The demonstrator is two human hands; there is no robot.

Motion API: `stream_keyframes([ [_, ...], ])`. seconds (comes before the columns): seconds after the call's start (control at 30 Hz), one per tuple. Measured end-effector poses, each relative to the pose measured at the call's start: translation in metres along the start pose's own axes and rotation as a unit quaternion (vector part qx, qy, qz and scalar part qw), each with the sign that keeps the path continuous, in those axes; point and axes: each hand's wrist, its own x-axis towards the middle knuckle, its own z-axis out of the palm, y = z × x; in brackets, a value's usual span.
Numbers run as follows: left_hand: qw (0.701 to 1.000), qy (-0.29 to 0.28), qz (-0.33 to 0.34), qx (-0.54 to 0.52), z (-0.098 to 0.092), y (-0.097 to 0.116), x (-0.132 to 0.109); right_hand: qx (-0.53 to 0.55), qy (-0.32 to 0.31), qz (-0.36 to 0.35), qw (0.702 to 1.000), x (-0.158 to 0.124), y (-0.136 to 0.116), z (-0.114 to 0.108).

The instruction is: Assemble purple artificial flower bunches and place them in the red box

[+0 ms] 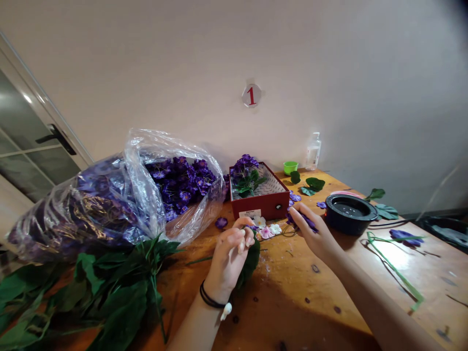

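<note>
**Purple silk flowers everywhere, only one made-up bunch in sight**

Far left was a glass door with a black lever handle (56, 139). Next to it sat a big clear plastic bag (146, 161) crammed with purple silk flowers (179, 183), and below that lay a heap of long green fabric leaves (98, 292) on a scuffed orange-brown wooden table (292, 302). So loads of loose material was left. The left hand (230, 258) had its fingers curled in and pressed together against a dark green leaf (250, 263), but whatever the fingertips pinched was hidden behind them. Just past it, a red box with a pale mesh top (259, 207) held the only made-up bunch, a purple-and-green flower stem (245, 175). Pink and white petals (265, 231) lay just in front of the box. The right hand (310, 231) pinched a purple bloom (302, 222) between thumb and fingers, which covered most of it. Further right were a round black dish (349, 212), a long green strip (395, 268) and a lone purple flower (404, 237). Couldn't make out how deep the bag's pile went, or what the dish held.
</note>
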Motion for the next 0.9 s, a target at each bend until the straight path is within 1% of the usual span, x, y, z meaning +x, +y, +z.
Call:
stream_keyframes([
  [0.17,0.997,-0.017,-0.014,-0.074,0.0005,0.0009,-0.0006,-0.001,-0.007,-0.002,1.0,0.0002,-0.0003,-0.0002],
  [0.33,0.991,0.003,-0.041,-0.127,0.0027,0.0017,0.0,-0.011,-0.022,-0.022,0.999,0.0005,-0.0016,0.0],
  [0.53,0.987,0.017,-0.049,-0.154,0.003,0.0028,0.0013,-0.024,-0.017,-0.035,0.999,0.001,-0.0025,0.0003],
  [0.77,0.983,0.011,-0.042,-0.178,0.0033,0.0026,0.0022,-0.026,-0.018,-0.039,0.999,0.0008,-0.0026,0.0006],
  [0.9,0.983,0.03,-0.046,-0.172,0.0024,-0.0002,0.0033,-0.027,-0.021,-0.039,0.999,0.0008,-0.0036,0.0006],
])
